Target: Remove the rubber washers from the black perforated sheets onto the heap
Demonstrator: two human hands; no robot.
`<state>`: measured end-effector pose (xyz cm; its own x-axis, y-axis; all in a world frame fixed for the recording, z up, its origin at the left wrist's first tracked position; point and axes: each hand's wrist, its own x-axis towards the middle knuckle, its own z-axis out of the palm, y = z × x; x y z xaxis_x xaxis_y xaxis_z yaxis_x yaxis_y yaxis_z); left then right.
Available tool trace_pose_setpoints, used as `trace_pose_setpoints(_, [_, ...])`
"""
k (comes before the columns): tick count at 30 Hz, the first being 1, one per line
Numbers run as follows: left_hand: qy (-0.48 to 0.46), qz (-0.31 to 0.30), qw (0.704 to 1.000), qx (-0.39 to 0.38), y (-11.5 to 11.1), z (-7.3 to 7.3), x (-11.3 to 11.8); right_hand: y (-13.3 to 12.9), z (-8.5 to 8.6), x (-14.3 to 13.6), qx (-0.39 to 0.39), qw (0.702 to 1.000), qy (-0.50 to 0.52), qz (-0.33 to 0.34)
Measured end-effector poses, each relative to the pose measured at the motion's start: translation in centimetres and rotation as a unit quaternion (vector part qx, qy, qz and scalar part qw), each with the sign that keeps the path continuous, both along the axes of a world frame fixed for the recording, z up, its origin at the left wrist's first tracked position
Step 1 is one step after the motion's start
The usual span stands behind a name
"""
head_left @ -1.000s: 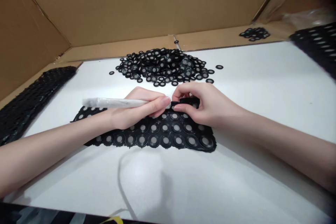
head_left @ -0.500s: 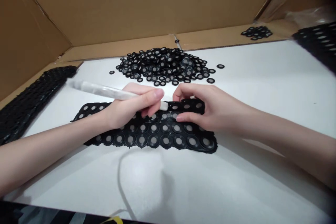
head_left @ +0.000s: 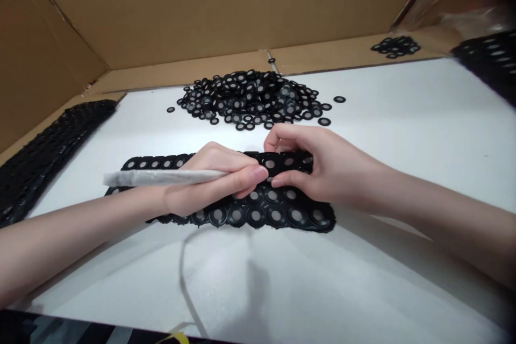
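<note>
A black sheet with rows of round discs, grey at their centres, lies on the white table. My left hand is closed round a white pen-like tool, which lies nearly level and points left at its back end; its tip is hidden by my fingers over the sheet. My right hand grips the sheet's far edge right of centre, thumb on top and fingers behind. One disc shows between the two hands.
Behind the sheet is a heap of loose black rings. More black sheets lie at the left and far right. A small ring pile rests on cardboard; cardboard walls stand behind.
My left hand has moved slightly right and nearer to me, and the white tool has tilted from sloping to almost level. My right hand keeps its hold with little movement.
</note>
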<state>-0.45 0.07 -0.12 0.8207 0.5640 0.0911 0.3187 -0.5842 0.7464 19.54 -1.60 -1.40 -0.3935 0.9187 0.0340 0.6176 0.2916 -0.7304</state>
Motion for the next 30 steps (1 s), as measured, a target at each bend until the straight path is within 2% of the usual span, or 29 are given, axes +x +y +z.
trace_pose_setpoints(7, [0.009, -0.013, 1.000, -0.019, 0.19, 0.23, -0.08, -0.09, 0.07, -0.17, -0.010, 1.000, -0.002, -0.008])
trace_pose_setpoints(16, [0.010, 0.044, 0.999, -0.011, -0.27, 0.05, -0.09, -0.14, 0.12, -0.25, 0.009, 1.000, 0.002, -0.012])
trace_pose_setpoints(24, [-0.013, 0.028, 0.999, -0.007, -0.31, -0.08, 0.10, -0.21, 0.15, -0.21, 0.000, 1.000, 0.001, -0.007])
trace_pose_setpoints(30, [0.009, 0.013, 1.000, -0.022, -0.28, 0.16, 0.50, -0.19, 0.12, -0.25, -0.008, 1.000, 0.005, -0.004])
